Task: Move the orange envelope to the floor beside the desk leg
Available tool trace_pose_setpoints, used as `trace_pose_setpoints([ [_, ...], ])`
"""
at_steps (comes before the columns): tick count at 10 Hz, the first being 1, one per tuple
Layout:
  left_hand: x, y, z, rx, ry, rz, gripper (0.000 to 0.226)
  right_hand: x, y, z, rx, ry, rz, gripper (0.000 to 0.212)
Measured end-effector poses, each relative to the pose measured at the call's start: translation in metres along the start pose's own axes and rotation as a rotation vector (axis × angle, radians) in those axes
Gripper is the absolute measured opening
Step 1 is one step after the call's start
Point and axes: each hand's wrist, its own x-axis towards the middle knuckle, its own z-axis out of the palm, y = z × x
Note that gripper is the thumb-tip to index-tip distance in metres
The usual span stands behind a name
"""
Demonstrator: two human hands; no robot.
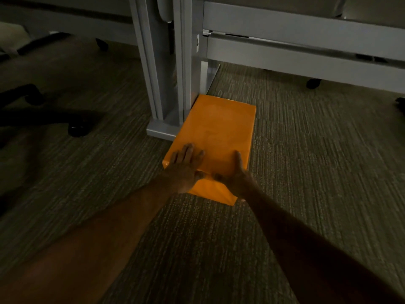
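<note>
Left hand (186, 166) lies flat, fingers straight and close together, on the smooth rectangular orange envelope (219, 128). Right hand (237, 178) grips its near right edge. The envelope rests on the ribbed carpet floor (306, 150), against the grey metal desk leg (153, 62).

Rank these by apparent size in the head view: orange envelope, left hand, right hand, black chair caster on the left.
1. orange envelope, clearly largest.
2. left hand and right hand: they look alike, so tied.
3. black chair caster, smallest.

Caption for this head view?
Left hand presses, right hand grips orange envelope on carpet beside desk leg.
</note>
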Motion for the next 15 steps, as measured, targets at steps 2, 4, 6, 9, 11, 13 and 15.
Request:
trace_pose_setpoints([
  [2,0.006,0.0,0.004,0.009,0.07,-0.008,0.074,-0.018,0.01,0.031,-0.364,0.356,-0.157,0.086],
  [4,0.003,0.002,0.012,0.091,0.251,-0.015,0.073,-0.028,0.038,0.076,-0.358,0.6,-0.343,0.068],
  [6,-0.017,0.033,0.022,0.03,0.56,0.058,0.038,-0.022,0.042,0.072,-0.422,0.596,-0.365,0.074],
  [9,-0.015,0.046,-0.002,-0.043,0.416,-0.036,0.03,-0.025,0.036,0.052,-0.487,0.396,-0.337,0.11],
  [11,-0.023,0.052,-0.015,-0.085,0.34,-0.108,0.026,-0.03,0.033,0.024,-0.451,0.193,-0.336,0.116],
  [13,-0.04,0.059,-0.021,-0.114,0.292,-0.146,0.042,-0.058,0.044,0.01,-0.296,0.097,-0.373,0.107],
  [15,-0.069,0.052,-0.029,-0.106,0.067,-0.089,0.089,-0.114,0.091,0.0,-0.198,0.138,-0.363,0.1],
])
